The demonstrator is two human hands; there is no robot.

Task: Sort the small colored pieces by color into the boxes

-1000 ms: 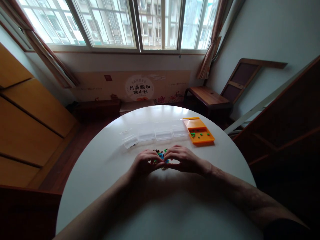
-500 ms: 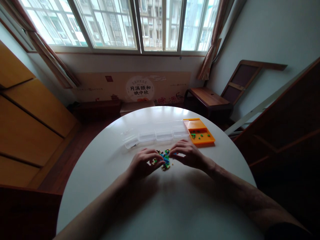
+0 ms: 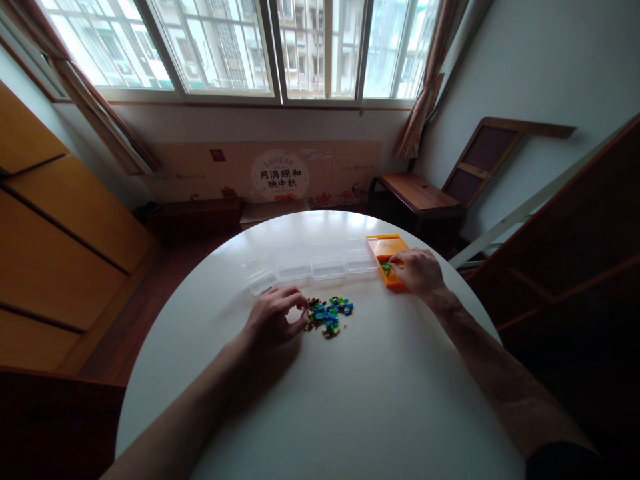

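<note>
A loose pile of small toy building bricks (image 3: pixel 329 315) in blue, green, yellow, brown and tan lies on the white round table (image 3: pixel 330 407). My left hand (image 3: pixel 277 315) rests at the pile's left edge, thumb and forefinger curled together; whatever is between their tips is too small to make out. Over the orange tray (image 3: pixel 397 288) at the back right is my right hand (image 3: pixel 420 272), its fingers pinched, with a small green brick (image 3: pixel 390 263) at the tips. Several green bricks (image 3: pixel 386 269) lie in the tray, partly covered by this hand.
Clear plastic compartment boxes (image 3: pixel 329 269) stand in a row behind the pile, reaching to the orange tray. One small box (image 3: pixel 261 283) at the left end sits askew. Beyond the table are a wooden chair (image 3: pixel 415 193) and a printed carton panel (image 3: pixel 190 173).
My right hand has moved from the pile rightward and away to the orange tray. My left hand has drawn back slightly to the left, uncovering more of the pile.
</note>
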